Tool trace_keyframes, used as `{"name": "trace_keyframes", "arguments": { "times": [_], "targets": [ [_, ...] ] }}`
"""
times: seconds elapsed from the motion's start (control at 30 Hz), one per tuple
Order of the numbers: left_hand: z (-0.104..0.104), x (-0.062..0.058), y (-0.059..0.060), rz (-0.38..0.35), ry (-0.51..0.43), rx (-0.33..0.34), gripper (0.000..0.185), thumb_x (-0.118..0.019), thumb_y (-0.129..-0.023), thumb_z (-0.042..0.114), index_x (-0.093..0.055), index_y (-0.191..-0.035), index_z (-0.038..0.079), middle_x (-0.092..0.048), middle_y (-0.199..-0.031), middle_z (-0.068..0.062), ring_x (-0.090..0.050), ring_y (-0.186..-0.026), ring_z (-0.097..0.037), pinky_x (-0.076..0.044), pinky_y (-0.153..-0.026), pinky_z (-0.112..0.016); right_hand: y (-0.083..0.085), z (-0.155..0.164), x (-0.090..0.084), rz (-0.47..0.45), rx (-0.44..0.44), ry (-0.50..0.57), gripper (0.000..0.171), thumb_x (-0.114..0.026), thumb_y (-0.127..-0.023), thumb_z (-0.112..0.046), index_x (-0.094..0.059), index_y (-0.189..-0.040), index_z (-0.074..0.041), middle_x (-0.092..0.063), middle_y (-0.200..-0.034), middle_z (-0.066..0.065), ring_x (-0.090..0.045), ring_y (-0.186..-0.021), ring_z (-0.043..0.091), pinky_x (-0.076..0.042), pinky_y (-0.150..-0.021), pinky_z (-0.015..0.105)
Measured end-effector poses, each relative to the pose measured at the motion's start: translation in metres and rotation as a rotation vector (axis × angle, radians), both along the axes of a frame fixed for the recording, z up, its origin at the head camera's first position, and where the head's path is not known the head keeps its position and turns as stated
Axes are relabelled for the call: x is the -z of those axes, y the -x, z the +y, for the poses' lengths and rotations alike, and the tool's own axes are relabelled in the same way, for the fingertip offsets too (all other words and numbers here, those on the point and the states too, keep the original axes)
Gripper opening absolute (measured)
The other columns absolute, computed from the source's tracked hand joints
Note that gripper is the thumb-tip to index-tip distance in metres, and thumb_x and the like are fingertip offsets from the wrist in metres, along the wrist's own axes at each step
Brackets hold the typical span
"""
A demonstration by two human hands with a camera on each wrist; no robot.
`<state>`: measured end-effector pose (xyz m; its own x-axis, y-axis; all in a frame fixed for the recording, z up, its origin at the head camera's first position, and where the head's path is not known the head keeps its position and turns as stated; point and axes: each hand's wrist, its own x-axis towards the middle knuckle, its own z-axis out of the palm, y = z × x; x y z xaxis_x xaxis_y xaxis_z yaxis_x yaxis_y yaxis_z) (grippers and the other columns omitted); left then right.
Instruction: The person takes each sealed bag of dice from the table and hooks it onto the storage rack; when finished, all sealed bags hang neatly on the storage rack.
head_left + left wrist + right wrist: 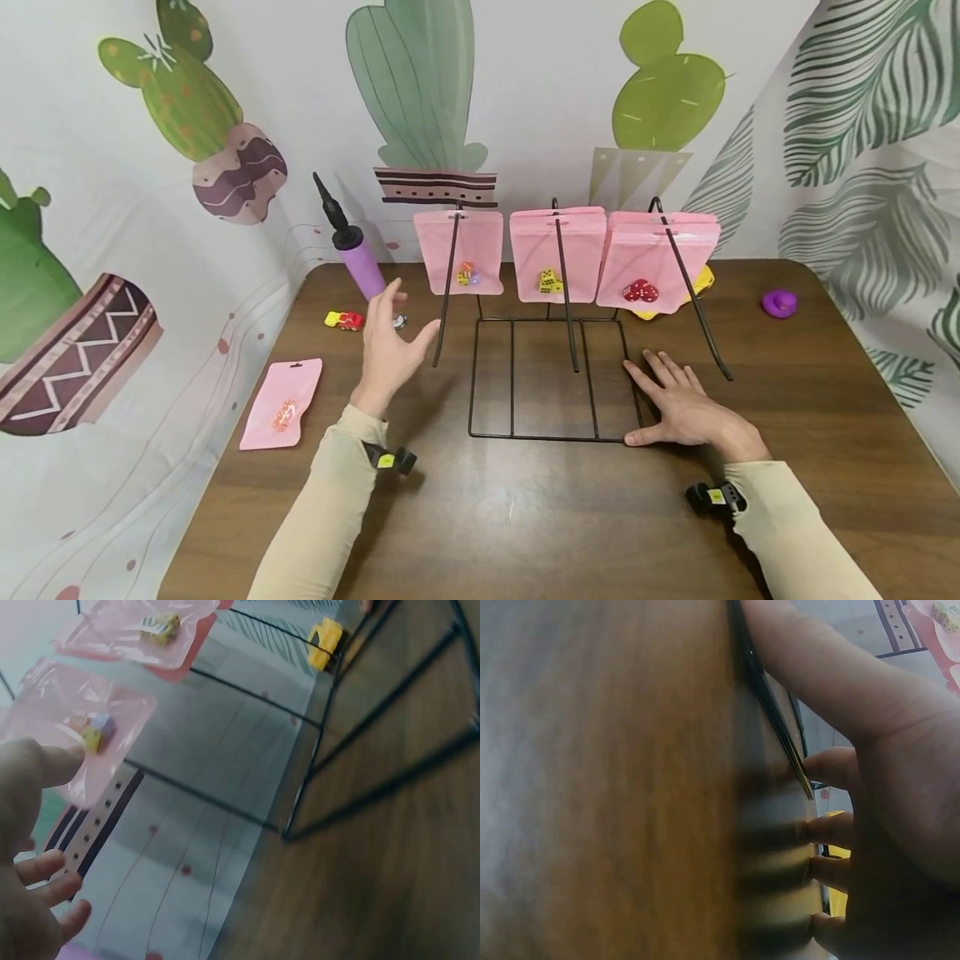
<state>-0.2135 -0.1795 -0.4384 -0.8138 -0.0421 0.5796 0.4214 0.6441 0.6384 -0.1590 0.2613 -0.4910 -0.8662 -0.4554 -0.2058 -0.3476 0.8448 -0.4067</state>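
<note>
A black wire display rack (512,379) stands on the table with three long hooks. From its left hook hang pink bags (482,242) with mixed-colour dice, from the middle hook pink bags (532,246) with yellow dice, and from the right hook pink bags (630,250) with red dice. My left hand (386,346) is raised beside the left hook, fingers spread and holding nothing. In the left wrist view its thumb overlaps the mixed-dice bag (112,742); contact is uncertain. My right hand (686,412) rests on the table, its thumb and index finger at the rack base's right side.
A pink bag with orange dice (262,408) lies on the left. Behind my left hand are a red-and-yellow toy car (345,320) and a purple hand pump (363,267). A yellow object (703,282) sits behind the right bags, and a purple rubber duck (780,303) farther right.
</note>
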Motion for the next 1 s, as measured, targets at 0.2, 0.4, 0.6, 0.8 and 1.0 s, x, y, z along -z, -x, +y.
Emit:
{"name": "trace_keyframes", "arguments": {
  "times": [0.2, 0.4, 0.6, 0.8, 1.0],
  "targets": [
    [-0.037, 0.009, -0.025, -0.097, 0.096, -0.027, 0.086, -0.085, -0.075, 0.030, -0.041, -0.146, 0.009, -0.055, -0.122, -0.019, -0.052, -0.116, -0.033, -0.041, -0.096, -0.050, 0.000, -0.001, 0.000, 0.009, -0.003, -0.006, 0.119, -0.072, -0.068, -0.071, -0.022, -0.155, -0.008, -0.007, -0.158, 0.031, -0.002, -0.145, 0.051, -0.003, -0.109, 0.072],
    [-0.071, 0.016, -0.044, -0.185, 0.189, -0.062, 0.087, -0.084, -0.075, 0.028, -0.039, -0.146, 0.005, -0.053, -0.125, -0.022, -0.047, -0.118, -0.036, -0.037, -0.098, -0.052, 0.000, -0.001, 0.000, 0.000, 0.000, -0.002, 0.119, -0.071, -0.068, -0.071, -0.022, -0.155, -0.008, -0.006, -0.158, 0.031, -0.002, -0.145, 0.051, -0.003, -0.109, 0.072],
    [-0.100, 0.025, -0.056, -0.240, 0.237, -0.109, 0.088, -0.084, -0.075, 0.028, -0.038, -0.146, 0.003, -0.052, -0.127, -0.025, -0.045, -0.117, -0.040, -0.034, -0.097, -0.055, 0.000, 0.000, -0.001, 0.003, 0.003, -0.010, 0.119, -0.071, -0.068, -0.072, -0.021, -0.155, -0.008, -0.005, -0.159, 0.030, -0.001, -0.145, 0.051, -0.003, -0.109, 0.072],
    [-0.126, 0.036, -0.069, -0.321, 0.273, -0.158, 0.085, -0.081, -0.078, 0.032, -0.039, -0.145, 0.001, -0.046, -0.134, -0.027, -0.040, -0.125, -0.045, -0.033, -0.100, -0.060, 0.000, 0.000, -0.002, -0.003, 0.002, -0.009, 0.119, -0.072, -0.068, -0.071, -0.022, -0.155, -0.008, -0.005, -0.159, 0.031, -0.002, -0.145, 0.051, -0.003, -0.109, 0.072],
    [-0.151, 0.043, -0.080, -0.364, 0.309, -0.220, 0.079, -0.079, -0.079, 0.029, -0.042, -0.141, -0.004, -0.045, -0.132, -0.033, -0.040, -0.119, -0.051, -0.033, -0.095, -0.063, 0.000, -0.001, -0.002, -0.008, 0.005, -0.008, 0.119, -0.072, -0.068, -0.070, -0.022, -0.155, -0.007, -0.006, -0.158, 0.031, -0.002, -0.145, 0.051, -0.003, -0.109, 0.072]
  ]
}}
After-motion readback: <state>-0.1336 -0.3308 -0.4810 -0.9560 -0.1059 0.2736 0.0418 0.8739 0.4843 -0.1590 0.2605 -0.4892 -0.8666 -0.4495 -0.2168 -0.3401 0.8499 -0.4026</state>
